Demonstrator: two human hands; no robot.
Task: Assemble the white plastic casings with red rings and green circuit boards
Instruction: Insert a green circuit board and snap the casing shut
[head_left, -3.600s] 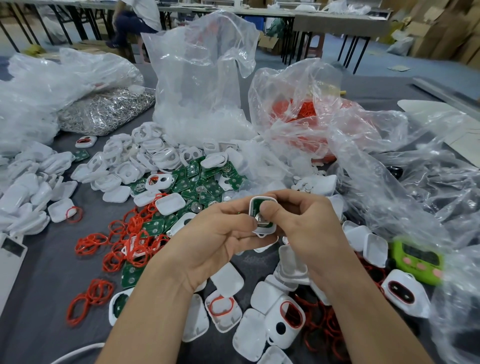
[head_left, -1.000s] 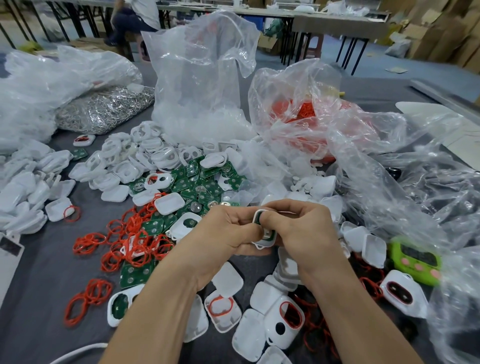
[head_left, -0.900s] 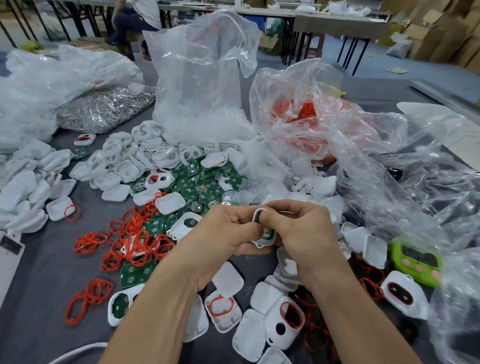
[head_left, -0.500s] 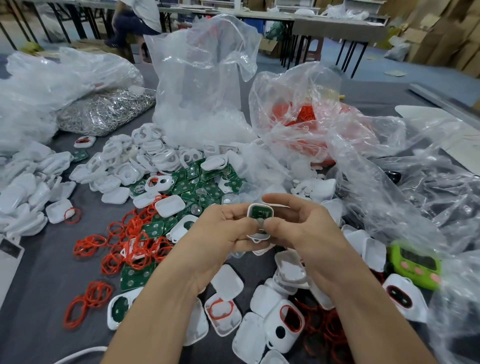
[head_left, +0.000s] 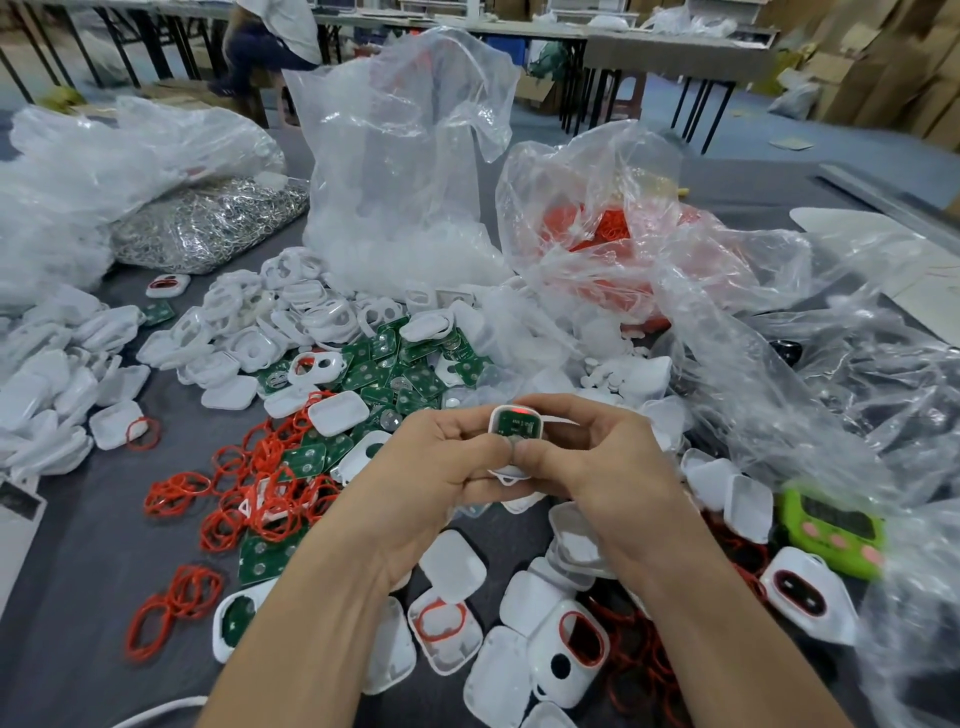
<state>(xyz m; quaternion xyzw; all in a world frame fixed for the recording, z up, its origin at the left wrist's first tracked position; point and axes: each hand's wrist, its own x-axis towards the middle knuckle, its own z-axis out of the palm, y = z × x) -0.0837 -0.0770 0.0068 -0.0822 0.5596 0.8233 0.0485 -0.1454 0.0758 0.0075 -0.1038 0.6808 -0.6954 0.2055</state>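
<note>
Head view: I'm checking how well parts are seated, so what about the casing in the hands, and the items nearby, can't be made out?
- Held casing: head view, lower half hidden by the thumbs of the left hand and right hand; whether the board is fully seated is unclear.
- Green timer: head view, blurred, display unreadable.
- White curved strip: head view, cut off by the bottom edge; what it is cannot be told.

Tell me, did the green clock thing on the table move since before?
No. The green timer lies in the same spot as before, right next to the white casing with the red ring.
</note>
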